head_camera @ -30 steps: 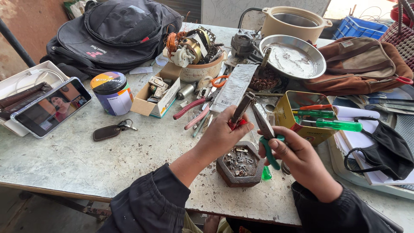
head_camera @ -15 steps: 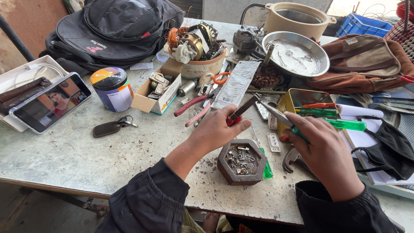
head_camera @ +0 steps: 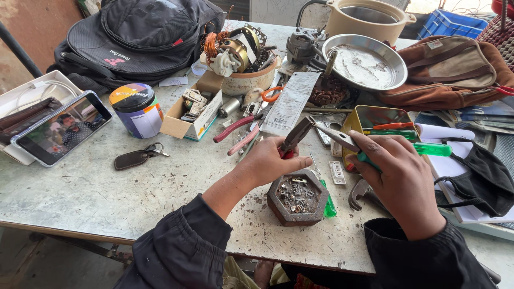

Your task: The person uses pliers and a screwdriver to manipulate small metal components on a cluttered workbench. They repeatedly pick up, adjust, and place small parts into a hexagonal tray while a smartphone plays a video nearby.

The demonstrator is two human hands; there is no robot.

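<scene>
My left hand [head_camera: 273, 160] has its grip clamped on red-handled pliers [head_camera: 293, 138], frame centre. Right hand [head_camera: 399, 179] grips green-handled pliers [head_camera: 348, 143], tips nearly meeting (gap unclear) above the hexagonal tray [head_camera: 298, 197] on the counter [head_camera: 107, 187].

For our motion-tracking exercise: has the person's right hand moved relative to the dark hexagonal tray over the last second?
Yes. The right hand, earlier just above the dark hexagonal tray, has shifted rightward, away from it.
</scene>
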